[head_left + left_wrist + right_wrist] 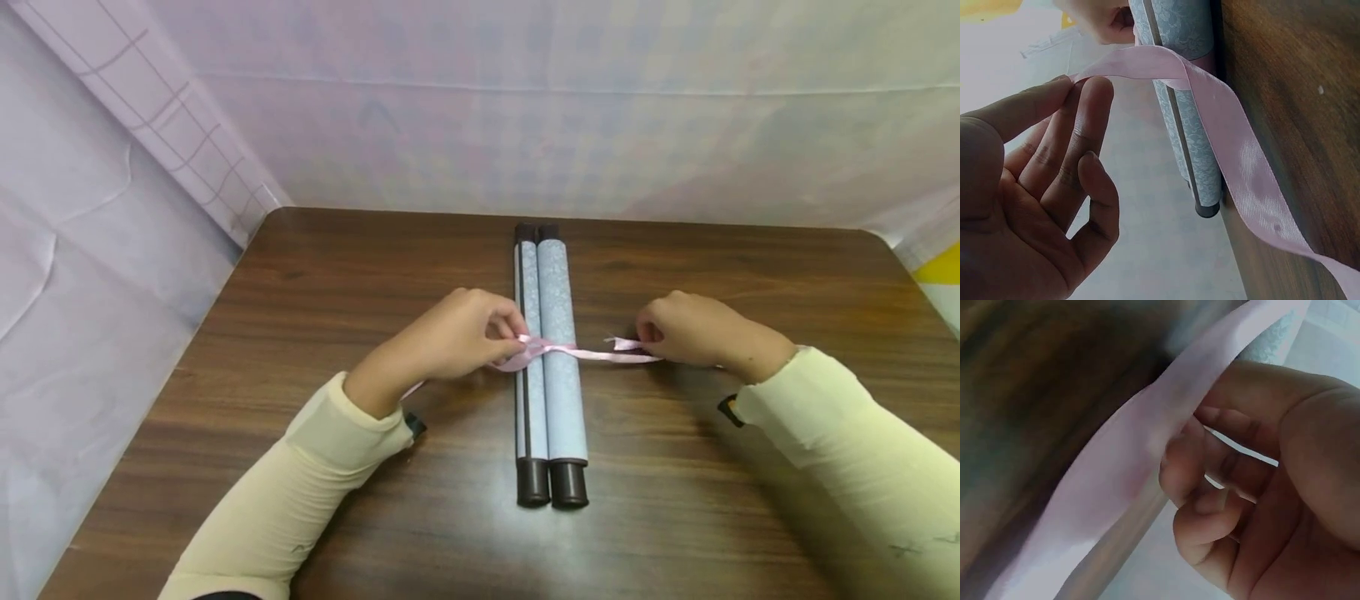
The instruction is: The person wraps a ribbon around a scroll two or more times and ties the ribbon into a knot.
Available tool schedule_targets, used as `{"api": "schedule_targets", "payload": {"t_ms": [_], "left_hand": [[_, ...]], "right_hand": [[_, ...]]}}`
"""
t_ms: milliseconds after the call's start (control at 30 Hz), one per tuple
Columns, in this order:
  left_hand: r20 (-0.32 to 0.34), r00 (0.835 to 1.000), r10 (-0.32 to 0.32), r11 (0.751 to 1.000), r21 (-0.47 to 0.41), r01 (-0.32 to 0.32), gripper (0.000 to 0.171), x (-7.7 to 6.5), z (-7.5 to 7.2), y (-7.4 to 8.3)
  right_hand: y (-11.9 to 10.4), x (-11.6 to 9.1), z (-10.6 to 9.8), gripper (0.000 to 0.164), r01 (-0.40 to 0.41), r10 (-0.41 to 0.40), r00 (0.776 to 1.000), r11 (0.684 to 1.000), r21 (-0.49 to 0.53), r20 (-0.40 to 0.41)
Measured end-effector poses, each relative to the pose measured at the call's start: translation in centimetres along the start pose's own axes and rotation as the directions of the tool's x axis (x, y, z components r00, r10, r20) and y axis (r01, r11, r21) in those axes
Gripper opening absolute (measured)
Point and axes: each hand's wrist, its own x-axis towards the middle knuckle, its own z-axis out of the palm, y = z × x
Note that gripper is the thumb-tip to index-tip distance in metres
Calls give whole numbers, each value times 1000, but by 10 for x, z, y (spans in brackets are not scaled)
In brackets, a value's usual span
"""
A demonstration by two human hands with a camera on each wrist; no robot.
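Note:
A hanging scroll [564, 408], rolled from both ends into two light blue patterned rolls with dark end knobs, lies lengthwise on the table. Around its middle passes a pink satin ribbon [603, 357], crossed or looped on top. My left hand [459, 333] pinches the ribbon between thumb and fingertips just left of the rolls. In the left wrist view a long tail of ribbon [1235, 144] hangs past the scroll to the table. To the right of the rolls, my right hand [693, 327] pinches the ribbon's other side, its fingers curled; a short end sticks out beside them.
The brown wood-grain table [360, 258] has its far edge close to a pale curtain-like backdrop [525, 125]. White sheeting [90, 275] hangs beside the left edge. A yellow patch [941, 267] shows at the far right.

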Motion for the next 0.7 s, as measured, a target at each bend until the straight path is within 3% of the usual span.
{"api": "schedule_targets", "payload": {"t_ms": [233,500,700], "left_hand": [[-14,999,29,999,21,-28,7,-2,2,-3],[-8,999,49,999,-20,-50,5,-3,6,-8],[4,998,68,997,-21,-68,5,-3,10,-9]], "right_hand": [[-11,21,-17,4,-57,60,990,998,28,-131],[-35,57,-35,9,26,-6,960,997,71,-278],[-52,82,-41,9,89,-46,958,986,141,-283]]}}
